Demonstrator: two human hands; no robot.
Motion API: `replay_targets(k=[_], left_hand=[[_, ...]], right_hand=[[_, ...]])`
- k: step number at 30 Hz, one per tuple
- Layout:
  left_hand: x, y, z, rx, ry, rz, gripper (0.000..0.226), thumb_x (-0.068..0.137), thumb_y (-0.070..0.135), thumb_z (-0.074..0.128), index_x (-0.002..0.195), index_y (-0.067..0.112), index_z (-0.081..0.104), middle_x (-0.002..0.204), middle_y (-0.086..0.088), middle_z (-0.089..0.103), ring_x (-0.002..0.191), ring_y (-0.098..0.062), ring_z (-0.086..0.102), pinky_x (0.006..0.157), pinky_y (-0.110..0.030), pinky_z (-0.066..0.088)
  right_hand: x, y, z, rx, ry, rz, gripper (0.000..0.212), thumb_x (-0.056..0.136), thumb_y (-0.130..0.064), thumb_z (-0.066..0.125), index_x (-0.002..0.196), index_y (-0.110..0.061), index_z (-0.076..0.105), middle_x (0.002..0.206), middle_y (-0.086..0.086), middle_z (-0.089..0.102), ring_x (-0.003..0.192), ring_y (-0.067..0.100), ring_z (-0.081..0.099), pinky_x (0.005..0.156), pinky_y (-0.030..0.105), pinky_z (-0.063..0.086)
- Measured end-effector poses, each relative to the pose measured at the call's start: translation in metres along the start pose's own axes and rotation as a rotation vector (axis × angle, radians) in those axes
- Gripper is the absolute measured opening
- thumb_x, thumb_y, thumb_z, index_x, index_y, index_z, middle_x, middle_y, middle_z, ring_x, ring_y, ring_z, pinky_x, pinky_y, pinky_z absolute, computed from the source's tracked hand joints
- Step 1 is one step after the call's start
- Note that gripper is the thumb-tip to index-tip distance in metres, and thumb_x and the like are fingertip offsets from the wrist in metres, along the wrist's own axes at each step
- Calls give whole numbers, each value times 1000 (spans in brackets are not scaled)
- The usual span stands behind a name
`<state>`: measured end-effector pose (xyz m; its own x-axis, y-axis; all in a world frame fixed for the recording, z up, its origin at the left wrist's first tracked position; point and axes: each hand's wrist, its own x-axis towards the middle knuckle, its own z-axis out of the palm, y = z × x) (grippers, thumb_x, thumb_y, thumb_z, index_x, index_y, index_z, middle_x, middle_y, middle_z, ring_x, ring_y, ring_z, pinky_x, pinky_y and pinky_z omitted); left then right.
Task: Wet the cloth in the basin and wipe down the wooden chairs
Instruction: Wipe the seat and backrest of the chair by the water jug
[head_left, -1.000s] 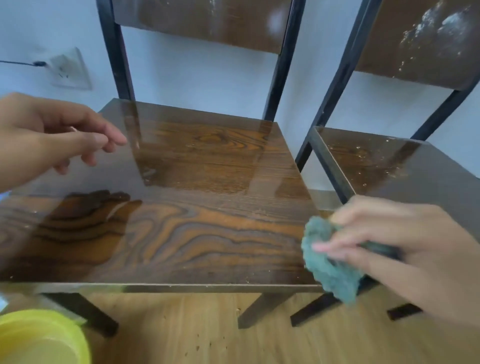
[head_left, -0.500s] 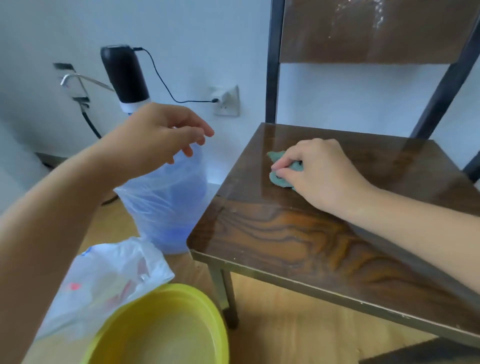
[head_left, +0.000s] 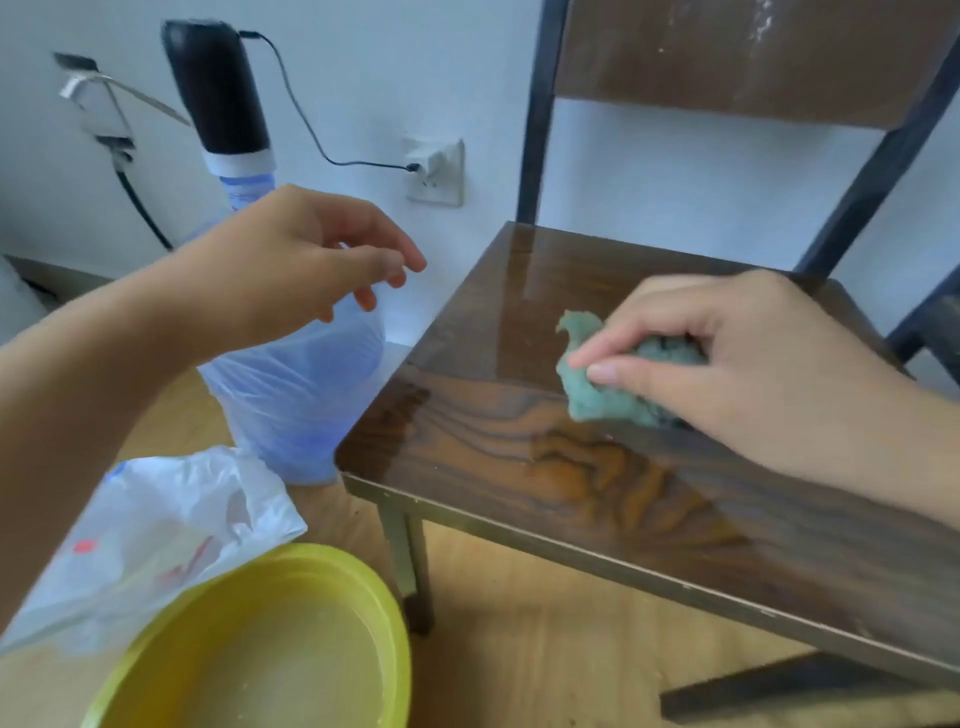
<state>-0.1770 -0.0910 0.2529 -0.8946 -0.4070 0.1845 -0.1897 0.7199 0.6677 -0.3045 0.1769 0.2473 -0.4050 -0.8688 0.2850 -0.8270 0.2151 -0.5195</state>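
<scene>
Right grip (head_left: 727, 364) clenches crumpled fuzzy green cloth (head_left: 597, 400) on glossy wood-grain chair seat (head_left: 571, 493); left grip (head_left: 280, 260) relaxed, empty.

Left hand (head_left: 291, 260), right hand (head_left: 753, 364) and both forearms are bare.

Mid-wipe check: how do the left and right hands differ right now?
The right hand grips the cloth; the left hand holds nothing. The right hand is down on the chair seat, while the left hand hovers off the seat's edge, in front of the water bottle. The right hand's fingers curl round the cloth; the left hand's hang loosely curled. Both are bare.
</scene>
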Motion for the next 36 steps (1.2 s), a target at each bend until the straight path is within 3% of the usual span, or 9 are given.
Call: replay_targets(k=[4,7,9,14,17,22,26,30,36], left_hand=[[4,15,14,-26,-52,63,27,83,59,66,100,42,78,93,11,79,84,-31,72,77,-49,60],[13,19,29,-55,-96,84,70,57,91,60,104,42,77,97,9,78,89,-43,70,77,-54,56],[19,22,37,-81,-130,81,76,55,95,57,106,42,77,99,8,78,86,-42,70,78,-58,56],[29,30,51,-105,-128,115,53,71,84,52,102,48,76,93,14,78,64,-10,71,70,-36,55],[36,33,62,-67,-93,158,16,85,52,68,99,50,75,85,12,78,80,-18,73,77,-43,59],[49,59,81,92,-175,192,12,88,41,71,94,51,74,82,28,72,79,5,65,75,-27,51],[53,75,96,134,-205,239,10,89,41,67,94,45,75,87,41,64,84,13,61,70,-15,41],[56,79,106,157,-215,259,13,88,45,64,95,48,74,88,27,72,87,9,64,82,-20,49],[56,85,123,203,-241,302,13,92,33,65,96,43,72,86,24,71,88,9,65,74,-9,43]], right_hand=[[-16,29,9,-73,37,109,10,88,-22,76,94,-28,81,92,-15,69,91,2,65,85,28,54],[-63,15,8,-16,-27,49,11,89,-13,76,96,-19,81,91,-12,67,88,4,65,76,18,51],[-95,-1,-1,12,-118,-4,12,89,-11,76,97,-17,81,89,-10,63,84,-2,60,75,9,43],[-122,22,-44,-27,17,48,13,86,-25,73,94,-32,81,91,-16,70,88,2,68,69,11,50],[-116,44,-46,-162,116,143,17,83,-43,65,93,-43,79,94,-21,69,94,1,67,74,17,52],[-117,30,-31,-61,-79,40,10,89,-29,75,91,-38,78,92,-20,64,86,-2,64,72,4,42],[-87,61,-38,-86,-3,75,14,90,-25,71,100,-29,80,92,-18,66,92,4,65,77,11,47],[-60,112,-42,-201,98,132,17,92,-27,68,106,-29,76,97,-17,64,94,3,62,79,17,52],[-49,178,-76,-446,188,359,20,99,-24,61,114,-23,73,107,-8,60,104,11,56,83,25,46]])
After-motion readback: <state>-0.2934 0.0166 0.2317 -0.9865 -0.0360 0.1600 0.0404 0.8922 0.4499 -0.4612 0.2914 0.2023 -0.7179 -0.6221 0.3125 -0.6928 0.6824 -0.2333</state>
